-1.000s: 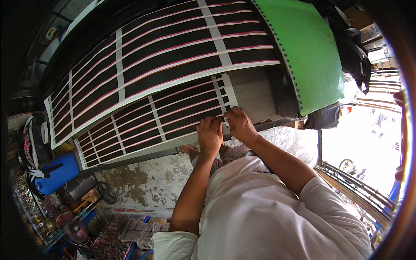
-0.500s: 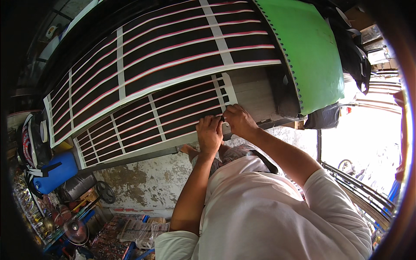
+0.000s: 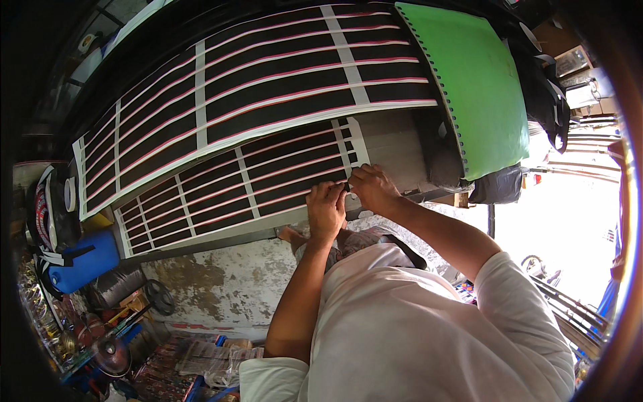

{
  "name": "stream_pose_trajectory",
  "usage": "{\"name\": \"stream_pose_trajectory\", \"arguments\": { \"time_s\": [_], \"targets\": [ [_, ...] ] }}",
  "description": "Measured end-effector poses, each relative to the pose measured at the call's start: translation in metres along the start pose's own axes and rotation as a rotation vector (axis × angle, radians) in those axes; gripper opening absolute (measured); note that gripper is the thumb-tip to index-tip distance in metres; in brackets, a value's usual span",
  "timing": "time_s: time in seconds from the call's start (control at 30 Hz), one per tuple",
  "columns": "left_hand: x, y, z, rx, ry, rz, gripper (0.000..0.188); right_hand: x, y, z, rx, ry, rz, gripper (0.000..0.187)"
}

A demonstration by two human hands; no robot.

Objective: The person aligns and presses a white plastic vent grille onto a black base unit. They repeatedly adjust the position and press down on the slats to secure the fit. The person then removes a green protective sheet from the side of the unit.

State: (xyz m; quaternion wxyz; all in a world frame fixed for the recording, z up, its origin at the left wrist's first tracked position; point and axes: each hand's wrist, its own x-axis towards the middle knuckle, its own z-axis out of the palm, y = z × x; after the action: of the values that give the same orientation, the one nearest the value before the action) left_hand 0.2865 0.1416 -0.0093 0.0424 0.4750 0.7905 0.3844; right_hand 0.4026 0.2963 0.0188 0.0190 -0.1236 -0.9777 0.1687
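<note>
A sheet of black bands (image 3: 281, 171) divided by white and red lines lies on a grey surface beneath a larger overlapping sheet of the same pattern (image 3: 274, 77). At the near right corner of the lower sheet, my left hand (image 3: 325, 211) has its fingers bent and pinched together on the edge. My right hand (image 3: 374, 189) pinches the same corner just to the right, its fingertips close to the left ones. A small dark bit shows between the fingertips. The exact grip is partly hidden by the fingers.
A green sheet with a notched edge (image 3: 479, 94) covers the right end of the worktop, above a black bag (image 3: 495, 185). A blue container (image 3: 87, 261), a black handwheel (image 3: 159, 297) and a fan (image 3: 112, 355) stand at lower left. Plastic-wrapped goods (image 3: 207, 362) lie below.
The whole view has shifted slightly. My hands stay pinched at the same corner, with only small finger movement.
</note>
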Motion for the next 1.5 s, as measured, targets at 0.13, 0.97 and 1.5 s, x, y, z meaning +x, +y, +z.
{"name": "stream_pose_trajectory", "arguments": {
  "time_s": [0.13, 0.97, 1.5],
  "targets": [
    [0.0, 0.001, -0.002, -0.022, 0.015, 0.004, 0.021, -0.007, 0.006, 0.0, 0.041, 0.085, -0.024, 0.021],
    [0.016, 0.015, -0.004, 0.006, -0.131, 0.105, 0.032, -0.008, 0.0, 0.017, 0.763, 0.069, 1.051, 0.035],
    [0.012, 0.016, 0.002, 0.257, -0.079, 0.295, 0.023, -0.005, 0.012, 0.017, 0.988, 0.011, 1.122, 0.023]
  ]
}}
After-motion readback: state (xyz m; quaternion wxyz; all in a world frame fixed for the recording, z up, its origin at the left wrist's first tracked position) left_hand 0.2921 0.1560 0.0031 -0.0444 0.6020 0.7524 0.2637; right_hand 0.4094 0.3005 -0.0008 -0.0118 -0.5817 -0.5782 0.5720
